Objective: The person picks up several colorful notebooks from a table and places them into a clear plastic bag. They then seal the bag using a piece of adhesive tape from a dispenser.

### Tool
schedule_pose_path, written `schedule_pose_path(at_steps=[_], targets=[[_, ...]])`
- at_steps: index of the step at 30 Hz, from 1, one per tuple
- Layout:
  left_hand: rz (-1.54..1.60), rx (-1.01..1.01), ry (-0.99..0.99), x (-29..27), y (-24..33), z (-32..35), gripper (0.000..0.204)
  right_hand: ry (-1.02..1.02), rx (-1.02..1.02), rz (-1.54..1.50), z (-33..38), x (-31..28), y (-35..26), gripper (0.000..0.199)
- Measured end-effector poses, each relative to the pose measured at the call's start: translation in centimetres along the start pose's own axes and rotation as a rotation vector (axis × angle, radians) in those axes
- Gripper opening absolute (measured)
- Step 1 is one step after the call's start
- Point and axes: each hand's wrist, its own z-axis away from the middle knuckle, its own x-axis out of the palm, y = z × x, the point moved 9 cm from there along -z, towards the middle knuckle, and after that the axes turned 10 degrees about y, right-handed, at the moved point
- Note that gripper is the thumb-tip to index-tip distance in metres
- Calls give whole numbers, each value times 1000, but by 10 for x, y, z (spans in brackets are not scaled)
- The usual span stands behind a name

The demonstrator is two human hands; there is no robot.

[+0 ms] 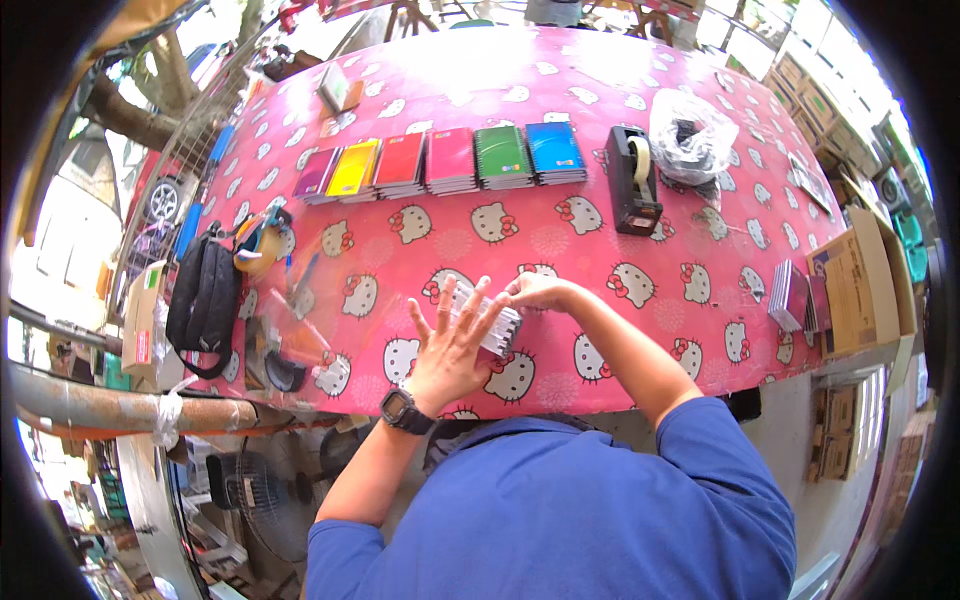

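Note:
A small spiral notebook (503,328) with white pages showing lies on the pink tablecloth in front of me, its dark wire binding toward the lower right. My left hand (452,345), a dark watch at its wrist, lies over the notebook with fingers spread, covering much of it. At the notebook's upper right edge my right hand (540,292) is closed in a pinch; what its fingertips grip is hidden. Beyond my hands runs a row of notebook stacks: purple (316,176), yellow (354,168), red (400,164), pink (450,160), green (502,157) and blue (555,153).
A black tape dispenser (634,180) stands beside a clear plastic bag (692,135). To the right, purple notebooks (790,297) stand by a cardboard box (853,285). At left lie a black pouch (203,300) and a tape roll (262,245).

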Motion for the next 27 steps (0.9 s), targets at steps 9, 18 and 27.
schedule_pose_path(at_steps=[9, 18, 27], targets=[[800, -399, 374, -2, -15, -63, 87, 1137, -545, 179, 170, -5, -53, 106], [1273, -408, -75, 75, 104, -103, 86, 1512, -40, 411, 284, -102, 32, 96], [1143, -488, -158, 102, 29, -66, 49, 1687, 1158, 763, 444, -318, 182, 99]])
